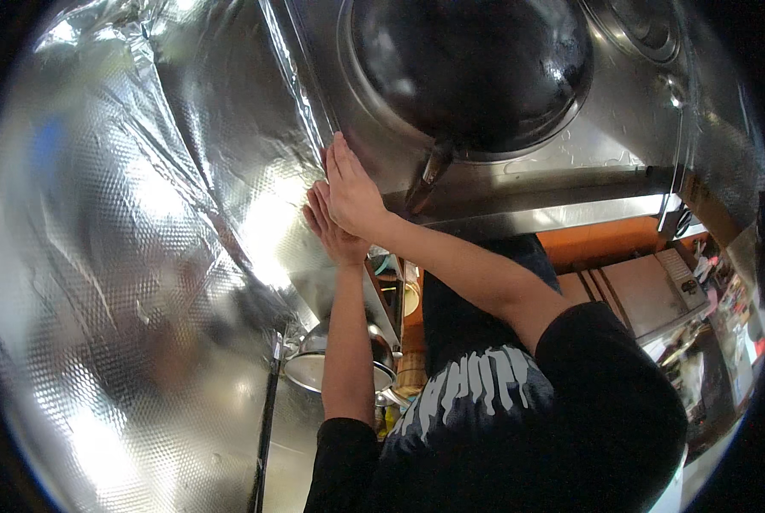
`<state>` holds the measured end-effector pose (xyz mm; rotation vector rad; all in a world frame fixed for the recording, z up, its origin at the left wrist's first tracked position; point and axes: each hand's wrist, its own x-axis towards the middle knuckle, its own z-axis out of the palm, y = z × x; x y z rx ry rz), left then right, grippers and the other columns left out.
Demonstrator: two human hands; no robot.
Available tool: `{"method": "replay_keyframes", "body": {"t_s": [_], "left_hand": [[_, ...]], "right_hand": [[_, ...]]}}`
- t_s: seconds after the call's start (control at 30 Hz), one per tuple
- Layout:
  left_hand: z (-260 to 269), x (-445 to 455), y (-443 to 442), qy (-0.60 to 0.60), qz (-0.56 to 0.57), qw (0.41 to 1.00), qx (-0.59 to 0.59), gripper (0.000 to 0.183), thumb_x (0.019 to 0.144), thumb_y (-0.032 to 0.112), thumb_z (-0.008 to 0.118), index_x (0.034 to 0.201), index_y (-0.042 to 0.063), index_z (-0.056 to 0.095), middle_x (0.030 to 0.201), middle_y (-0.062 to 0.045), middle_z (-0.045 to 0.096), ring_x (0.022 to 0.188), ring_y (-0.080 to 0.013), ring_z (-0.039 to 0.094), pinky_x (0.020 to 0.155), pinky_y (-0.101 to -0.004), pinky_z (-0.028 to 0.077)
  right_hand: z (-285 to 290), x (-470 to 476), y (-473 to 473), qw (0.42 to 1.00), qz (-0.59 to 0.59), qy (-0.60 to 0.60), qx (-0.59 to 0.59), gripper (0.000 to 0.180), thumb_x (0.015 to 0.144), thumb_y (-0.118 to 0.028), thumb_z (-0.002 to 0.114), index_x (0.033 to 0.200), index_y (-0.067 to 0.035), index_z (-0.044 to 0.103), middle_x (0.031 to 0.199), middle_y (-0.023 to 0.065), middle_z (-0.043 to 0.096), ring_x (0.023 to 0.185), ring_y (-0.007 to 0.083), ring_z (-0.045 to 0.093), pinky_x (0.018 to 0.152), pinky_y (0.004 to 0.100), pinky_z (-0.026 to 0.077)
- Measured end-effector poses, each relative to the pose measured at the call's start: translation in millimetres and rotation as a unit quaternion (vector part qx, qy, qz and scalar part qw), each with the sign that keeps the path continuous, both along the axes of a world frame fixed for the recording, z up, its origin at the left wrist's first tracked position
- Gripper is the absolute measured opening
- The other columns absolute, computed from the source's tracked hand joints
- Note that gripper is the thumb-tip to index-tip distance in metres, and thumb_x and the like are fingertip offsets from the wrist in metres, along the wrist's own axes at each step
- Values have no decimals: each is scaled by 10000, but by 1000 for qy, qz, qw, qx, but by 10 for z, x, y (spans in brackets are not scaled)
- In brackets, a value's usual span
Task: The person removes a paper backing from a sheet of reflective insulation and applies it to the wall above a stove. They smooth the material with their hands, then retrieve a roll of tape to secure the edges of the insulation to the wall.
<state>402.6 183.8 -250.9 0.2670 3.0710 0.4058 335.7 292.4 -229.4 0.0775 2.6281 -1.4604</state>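
A large sheet of embossed aluminium foil [119, 256] covers the wall on my left, creased along its upper part. My right hand [356, 192] lies flat against the foil's lower edge, its fingers straight and close together, where the foil meets the stainless steel stove top [600, 138]. Just below it, my left hand [337, 227] presses on the foil with its fingers spread a little. The two hands overlap, and neither grasps anything. Their palms are turned away from view.
A black wok [472, 70] with a handle [433, 170] sits on the stove just right of my hands. A ladle [675, 109] lies farther right. Under my left forearm is a metal pan or bowl [305, 370]. A black rod [267, 423] stands by the foil.
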Motion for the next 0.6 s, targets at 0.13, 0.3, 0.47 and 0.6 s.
{"method": "replay_keyframes", "body": {"t_s": [0.13,0.3,0.47,0.6], "left_hand": [[-160,66,-120,11,-38,993,-112,657,1105,318,553,1668,60,332,1765,-144,306,1652,-331,245,1336,-554,163],[-82,305,-229,21,-31,997,72,641,1118,343,513,1675,75,344,1772,-148,295,1658,-341,221,1334,-553,156],[38,441,-414,-48,-57,996,50,658,1102,397,484,1688,117,372,1785,-164,258,1655,-375,210,1336,-554,133],[160,406,-364,-47,-89,995,15,605,1089,380,500,1652,163,457,1782,-174,261,1649,-395,218,1333,-557,147]], "right_hand": [[-83,571,-86,995,-3,-64,-73,659,1095,-248,544,1536,209,367,1630,403,322,1494,493,411,1257,467,354],[116,923,-9,990,62,-121,-39,717,1117,-335,505,1544,218,346,1652,393,295,1511,490,388,1282,460,322],[144,1162,8,995,70,-62,-29,687,1092,-332,525,1538,173,391,1634,397,331,1503,498,396,1282,503,316],[89,1106,-35,987,115,4,114,662,1081,-324,536,1512,170,439,1611,394,371,1500,489,407,1270,528,327]]}}
